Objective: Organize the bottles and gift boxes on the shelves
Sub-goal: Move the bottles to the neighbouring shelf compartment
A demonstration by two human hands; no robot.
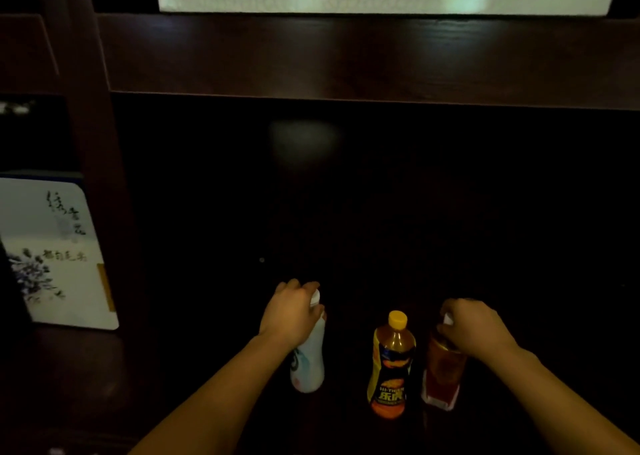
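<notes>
Head view: standing upright in a row on the dark wooden shelf (pixel 346 212), deep in shadow. Left hand (pixel 289 312) wrapping the neck of the white bottle (pixel 309 361), hiding its cap. Right hand (pixel 474 326) pinching the white cap of the red bottle (pixel 441 375), label unreadable. Hi-Tiger bottle (pixel 391 368) standing untouched between them. White floral gift box (pixel 55 253) leaning upright at left, cut off by the frame.

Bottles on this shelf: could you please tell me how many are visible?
3. A white bottle under the left hand, an orange bottle with a yellow cap standing free in the middle, and a red bottle under the right hand. The dark may hide others.
</notes>
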